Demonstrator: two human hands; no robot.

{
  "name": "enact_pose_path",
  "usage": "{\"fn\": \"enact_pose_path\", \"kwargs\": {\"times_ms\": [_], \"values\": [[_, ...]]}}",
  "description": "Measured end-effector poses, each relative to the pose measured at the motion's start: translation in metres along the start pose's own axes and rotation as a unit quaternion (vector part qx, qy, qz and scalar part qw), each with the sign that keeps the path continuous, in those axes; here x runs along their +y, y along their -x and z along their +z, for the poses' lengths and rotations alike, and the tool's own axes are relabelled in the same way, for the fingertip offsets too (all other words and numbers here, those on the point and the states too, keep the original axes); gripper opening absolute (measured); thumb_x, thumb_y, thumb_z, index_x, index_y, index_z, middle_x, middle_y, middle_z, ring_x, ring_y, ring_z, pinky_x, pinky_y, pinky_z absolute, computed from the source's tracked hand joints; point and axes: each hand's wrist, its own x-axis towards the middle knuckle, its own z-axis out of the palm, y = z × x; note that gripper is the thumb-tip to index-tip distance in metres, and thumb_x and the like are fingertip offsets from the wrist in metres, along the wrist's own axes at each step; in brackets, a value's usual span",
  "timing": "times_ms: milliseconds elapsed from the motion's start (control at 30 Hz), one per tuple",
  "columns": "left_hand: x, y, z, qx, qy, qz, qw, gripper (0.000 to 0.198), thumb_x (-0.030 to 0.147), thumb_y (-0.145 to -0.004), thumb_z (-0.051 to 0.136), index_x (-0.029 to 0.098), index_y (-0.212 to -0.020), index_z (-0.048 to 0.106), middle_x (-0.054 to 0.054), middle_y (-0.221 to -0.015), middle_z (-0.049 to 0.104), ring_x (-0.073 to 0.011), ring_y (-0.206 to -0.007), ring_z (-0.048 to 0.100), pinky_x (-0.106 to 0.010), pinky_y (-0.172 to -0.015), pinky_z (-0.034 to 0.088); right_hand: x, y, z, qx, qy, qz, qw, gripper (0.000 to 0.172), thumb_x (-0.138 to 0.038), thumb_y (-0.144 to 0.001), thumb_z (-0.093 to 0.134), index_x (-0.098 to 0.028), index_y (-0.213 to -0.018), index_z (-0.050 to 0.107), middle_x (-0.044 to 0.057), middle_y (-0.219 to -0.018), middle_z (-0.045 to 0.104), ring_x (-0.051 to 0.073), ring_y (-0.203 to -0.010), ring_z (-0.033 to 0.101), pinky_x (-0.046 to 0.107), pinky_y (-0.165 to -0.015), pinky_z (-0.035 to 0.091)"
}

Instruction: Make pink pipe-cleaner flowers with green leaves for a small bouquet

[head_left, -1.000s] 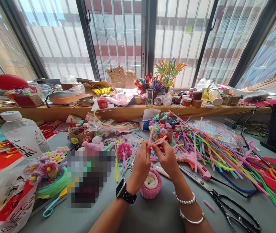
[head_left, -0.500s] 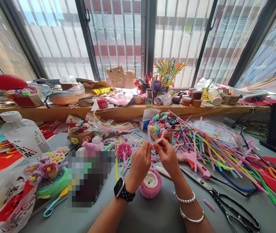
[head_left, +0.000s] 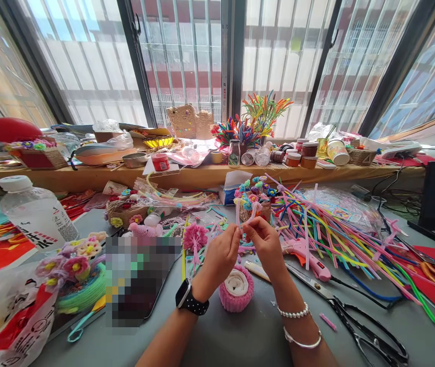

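Note:
Above the table, my left hand (head_left: 221,252) is closed, its fingertips pinching a pale pink pipe cleaner (head_left: 237,210) whose end stands up. My right hand (head_left: 265,244) is closed too and pinches a pink fuzzy piece that curves over its fingertips; whether both ends belong to one stem is hidden by the fingers. Below the hands sits a round pink fuzzy pot (head_left: 236,302) with a white rolled filling. A pink pompom-like flower (head_left: 195,237) lies left of my left hand. Right of my right hand is a pink glue gun (head_left: 314,262).
Large black-handled scissors (head_left: 341,306) lie at the right, near a heap of coloured pipe cleaners (head_left: 355,250). Flower baskets (head_left: 125,211), a water bottle (head_left: 37,214) and a partly blurred phone (head_left: 141,285) are on the left. A crowded ledge (head_left: 202,173) runs below the window.
The left wrist has shifted slightly left and the fingertips have turned a little. Both hands still pinch the pink piece. The camera view has moved slightly.

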Motion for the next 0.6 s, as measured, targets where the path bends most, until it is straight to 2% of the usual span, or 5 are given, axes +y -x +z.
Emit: {"fn": "enact_pose_path", "kwargs": {"times_ms": [200,333,467,600], "values": [[0.0,-0.001,-0.001,-0.003,-0.007,-0.015,1.0,0.027,0.033,-0.086,0.022,0.019,-0.074,0.041,0.002,-0.062,0.046,-0.0127,-0.056,0.044,-0.024,-0.053,0.033,0.0,-0.003,-0.003,-0.009,-0.007,0.016,1.0,0.015,-0.031,-0.069,0.059,-0.016,-0.066,0.057,-0.003,-0.057,0.049,0.008,-0.05,0.042,0.02,-0.048,0.036],[-0.002,-0.002,-0.004,-0.043,0.026,0.008,0.999,0.028,0.034,-0.086,0.024,0.019,-0.069,0.041,0.003,-0.06,0.043,-0.0115,-0.054,0.04,-0.023,-0.051,0.031,0.001,-0.005,-0.01,-0.003,-0.01,0.04,0.999,0.024,-0.036,-0.07,0.056,-0.015,-0.077,0.063,-0.004,-0.051,0.046,0.008,-0.045,0.04,0.021,-0.043,0.033],[-0.002,-0.002,-0.009,-0.112,0.058,0.035,0.991,0.03,0.035,-0.085,0.024,0.019,-0.07,0.043,0.002,-0.061,0.045,-0.0113,-0.055,0.04,-0.023,-0.052,0.031,-0.003,-0.005,-0.015,-0.058,-0.032,0.073,0.995,0.029,-0.038,-0.07,0.055,-0.013,-0.082,0.064,-0.005,-0.046,0.041,0.006,-0.04,0.034,0.02,-0.038,0.027],[-0.001,-0.002,-0.013,-0.132,0.036,0.041,0.99,0.031,0.035,-0.086,0.022,0.019,-0.074,0.046,0.001,-0.062,0.047,-0.0116,-0.056,0.041,-0.023,-0.053,0.033,-0.006,-0.005,-0.015,-0.091,-0.048,0.097,0.99,0.023,-0.037,-0.068,0.058,-0.015,-0.076,0.06,-0.006,-0.046,0.042,0.005,-0.038,0.034,0.018,-0.035,0.025]]}}
